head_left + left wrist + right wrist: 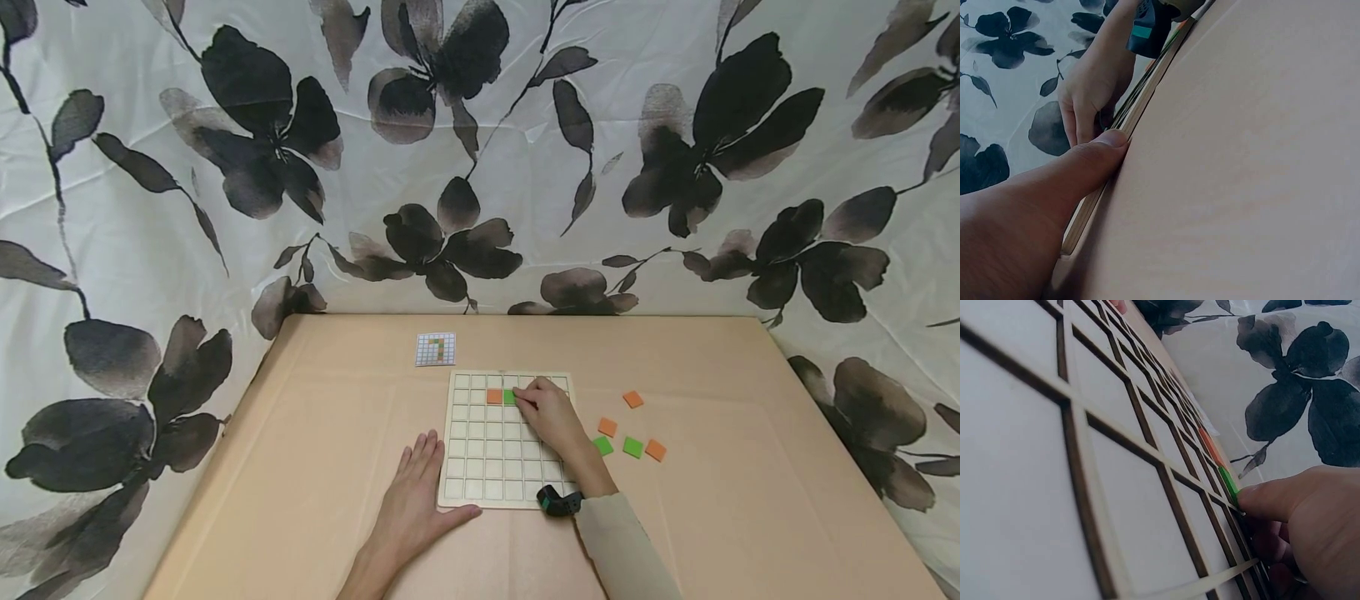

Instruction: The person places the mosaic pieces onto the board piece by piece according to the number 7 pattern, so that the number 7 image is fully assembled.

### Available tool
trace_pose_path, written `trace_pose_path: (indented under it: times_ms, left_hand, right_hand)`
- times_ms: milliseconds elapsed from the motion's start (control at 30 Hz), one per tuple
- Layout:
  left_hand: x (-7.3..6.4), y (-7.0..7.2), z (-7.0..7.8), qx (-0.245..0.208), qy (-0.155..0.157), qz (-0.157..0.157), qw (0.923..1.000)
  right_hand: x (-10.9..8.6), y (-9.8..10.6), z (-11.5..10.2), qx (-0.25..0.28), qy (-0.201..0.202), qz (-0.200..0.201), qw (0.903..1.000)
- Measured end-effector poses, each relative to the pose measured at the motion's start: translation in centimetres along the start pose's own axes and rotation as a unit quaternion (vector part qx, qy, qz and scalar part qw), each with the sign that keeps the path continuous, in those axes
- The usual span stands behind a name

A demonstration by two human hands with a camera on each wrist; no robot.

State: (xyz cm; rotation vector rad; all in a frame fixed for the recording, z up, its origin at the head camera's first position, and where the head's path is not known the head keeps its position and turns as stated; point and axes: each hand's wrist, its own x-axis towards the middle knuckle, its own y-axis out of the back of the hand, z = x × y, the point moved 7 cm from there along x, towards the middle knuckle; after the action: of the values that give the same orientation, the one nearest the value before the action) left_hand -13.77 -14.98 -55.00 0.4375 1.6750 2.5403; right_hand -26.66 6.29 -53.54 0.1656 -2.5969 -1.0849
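Note:
A light wooden grid board (474,454) lies on the table. In one of its upper rows an orange square tile (494,397) sits beside a green square tile (509,397). My right hand (553,421) reaches over the board with fingertips at the green tile's right edge; the right wrist view shows a digit against this green tile (1229,482), the other fingers curled below. Flat on the table at the board's lower left is my left hand (412,500), fingers straight. Its thumb (1110,139) touches the board's near edge.
Right of the board lie loose orange tiles (633,399) and green tiles (633,447). A small printed grid card (436,349) with a coloured pattern lies behind the board. Floral cloth (480,167) surrounds the table (712,517). The right wrist wears a black band (558,502).

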Motion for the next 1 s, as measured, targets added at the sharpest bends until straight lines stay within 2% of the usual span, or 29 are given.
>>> trace_pose_path:
  times_ms: [133, 400, 667, 1000]
  left_hand:
    - [-0.1, 0.0, 0.0, 0.001, 0.002, -0.004, 1.0000]
    - [-0.1, 0.1, 0.1, 0.004, -0.003, 0.007, 1.0000]
    - [0.0, 0.0, 0.0, -0.001, 0.012, -0.014, 0.9998]
    - [0.1, 0.3, 0.3, -0.006, 0.009, -0.005, 0.9999]
  right_hand:
    - [0.0, 0.1, -0.1, 0.000, -0.003, -0.003, 1.0000]
    - [-0.1, 0.1, -0.1, -0.014, -0.012, -0.021, 0.9996]
    - [0.1, 0.5, -0.2, -0.013, -0.010, -0.029, 0.9995]
    - [0.2, 1.5, -0.2, -0.002, -0.016, -0.031, 0.9994]
